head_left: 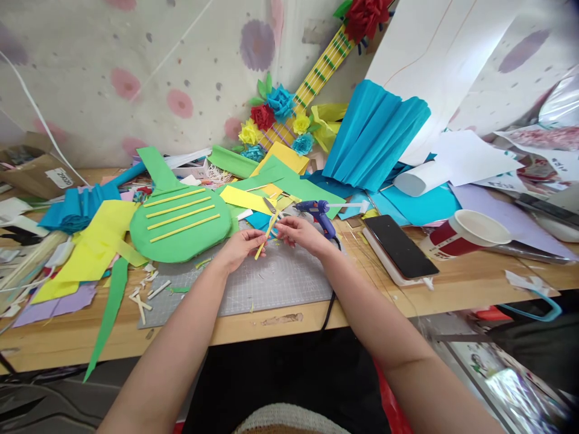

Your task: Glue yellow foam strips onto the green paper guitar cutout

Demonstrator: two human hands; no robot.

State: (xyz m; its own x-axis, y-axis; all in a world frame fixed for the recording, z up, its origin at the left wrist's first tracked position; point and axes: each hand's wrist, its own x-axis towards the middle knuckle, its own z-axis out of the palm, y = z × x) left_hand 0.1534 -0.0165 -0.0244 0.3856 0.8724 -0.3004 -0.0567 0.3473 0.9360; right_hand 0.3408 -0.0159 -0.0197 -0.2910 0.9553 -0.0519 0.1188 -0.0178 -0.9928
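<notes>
My left hand (244,248) is closed, with thumb and fingers pinching a thin yellow paper strip (259,250) that slants up and away over the grey cutting mat (266,277). Close beside it, my right hand (298,233) is closed around a small pair of scissors (270,205); the grey blades point up and left by the strip's far end, and fingers hide the handles. To the left lies a green guitar-shaped paper piece (181,241) with several yellow strips across it. A blue glue gun (319,211) rests just beyond my right hand.
A phone (400,246) lies on a white box beside a paper cup (468,232). Behind stands a yellow paper guitar (323,72) with paper flowers, near pleated blue paper (375,132). Yellow paper (97,235) and small white scraps (140,306) lie left. A black cord (332,301) hangs over the table edge.
</notes>
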